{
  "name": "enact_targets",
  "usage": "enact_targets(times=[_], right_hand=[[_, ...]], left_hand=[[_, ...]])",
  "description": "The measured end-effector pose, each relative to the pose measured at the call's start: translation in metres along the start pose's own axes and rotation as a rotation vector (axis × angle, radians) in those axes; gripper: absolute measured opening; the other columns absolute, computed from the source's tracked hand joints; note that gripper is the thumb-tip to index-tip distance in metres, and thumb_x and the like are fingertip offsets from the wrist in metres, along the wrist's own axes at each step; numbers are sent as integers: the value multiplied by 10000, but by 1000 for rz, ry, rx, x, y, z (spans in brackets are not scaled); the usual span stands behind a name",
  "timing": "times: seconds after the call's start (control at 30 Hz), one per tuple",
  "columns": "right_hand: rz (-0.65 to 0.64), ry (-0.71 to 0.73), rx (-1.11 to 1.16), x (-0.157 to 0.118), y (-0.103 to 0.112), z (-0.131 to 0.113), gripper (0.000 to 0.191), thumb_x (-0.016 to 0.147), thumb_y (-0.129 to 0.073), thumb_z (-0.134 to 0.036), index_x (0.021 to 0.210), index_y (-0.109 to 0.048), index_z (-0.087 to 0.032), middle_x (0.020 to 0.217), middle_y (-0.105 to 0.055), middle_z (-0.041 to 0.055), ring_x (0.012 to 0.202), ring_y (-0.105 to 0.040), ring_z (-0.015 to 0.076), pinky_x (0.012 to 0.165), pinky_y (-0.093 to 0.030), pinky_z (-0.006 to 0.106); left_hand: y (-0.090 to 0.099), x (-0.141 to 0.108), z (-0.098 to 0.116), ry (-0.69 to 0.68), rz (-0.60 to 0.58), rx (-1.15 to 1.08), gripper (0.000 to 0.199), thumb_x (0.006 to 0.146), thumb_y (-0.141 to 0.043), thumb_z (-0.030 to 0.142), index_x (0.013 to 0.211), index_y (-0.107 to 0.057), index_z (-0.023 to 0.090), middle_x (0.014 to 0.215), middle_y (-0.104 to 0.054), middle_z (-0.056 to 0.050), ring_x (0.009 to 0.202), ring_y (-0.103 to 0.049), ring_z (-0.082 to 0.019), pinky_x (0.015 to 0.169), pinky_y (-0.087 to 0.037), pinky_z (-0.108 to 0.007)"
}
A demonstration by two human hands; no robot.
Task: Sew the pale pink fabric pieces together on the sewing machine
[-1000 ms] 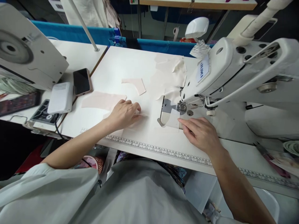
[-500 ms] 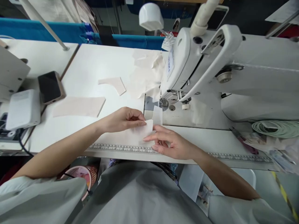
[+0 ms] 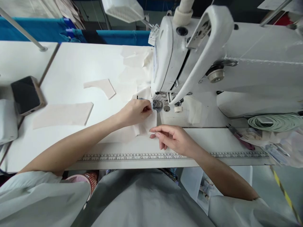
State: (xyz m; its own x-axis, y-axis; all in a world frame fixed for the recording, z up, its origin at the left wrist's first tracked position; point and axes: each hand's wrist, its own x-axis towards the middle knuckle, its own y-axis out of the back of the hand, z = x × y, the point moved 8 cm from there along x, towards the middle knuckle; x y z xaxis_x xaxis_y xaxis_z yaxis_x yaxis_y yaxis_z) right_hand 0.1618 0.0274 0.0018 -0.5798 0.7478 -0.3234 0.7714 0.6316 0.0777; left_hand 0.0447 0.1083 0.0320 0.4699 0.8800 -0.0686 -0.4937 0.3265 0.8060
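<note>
A small white fabric piece [image 3: 151, 121] lies at the sewing machine [image 3: 165, 53], its upper end close beside the presser foot [image 3: 157, 104]. My left hand [image 3: 135, 112] is closed on the upper part of this piece, fingertips bent down just left of the foot. At its lower right corner, my right hand [image 3: 174, 138] pinches the edge between thumb and forefinger, the other fingers curled below. Under the piece, more pale fabric spreads toward the left, its outline hard to make out against the white table [image 3: 71, 74].
Two cut pale pieces, a curved one [image 3: 101, 86] and a longer one [image 3: 62, 115], lie left. A dark-topped box [image 3: 27, 94] stands beyond. Snips [image 3: 241, 137] and a coil of green cord [image 3: 274, 121] lie right. A printed ruler [image 3: 142, 157] follows the front edge.
My left hand has moved up with the fabric, close to the presser foot. My right hand has closed on the fabric's lower corner. The view has shifted right.
</note>
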Motion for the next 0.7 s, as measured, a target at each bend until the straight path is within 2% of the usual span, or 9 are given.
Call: enact_targets(times=[0.2,0.7], right_hand=[[30,-48,-24,3,4,3,256,913,-538,-344,1062,-641,-163,904,-705,51,562,-592,67,500,-508,204],[46,-52,-109,5,7,-3,245,937,-493,-343,974,-645,-155,851,-674,24,480,-557,55,442,-459,199]], left_hand=[[-4,2,-5,30,40,158,118,819,-514,171,826,-631,160,796,-684,-34,691,-592,-152,598,-417,-258],[-9,0,-10,86,43,227,152,867,-533,270,898,-648,176,856,-701,-43,711,-610,-167,584,-392,-264]])
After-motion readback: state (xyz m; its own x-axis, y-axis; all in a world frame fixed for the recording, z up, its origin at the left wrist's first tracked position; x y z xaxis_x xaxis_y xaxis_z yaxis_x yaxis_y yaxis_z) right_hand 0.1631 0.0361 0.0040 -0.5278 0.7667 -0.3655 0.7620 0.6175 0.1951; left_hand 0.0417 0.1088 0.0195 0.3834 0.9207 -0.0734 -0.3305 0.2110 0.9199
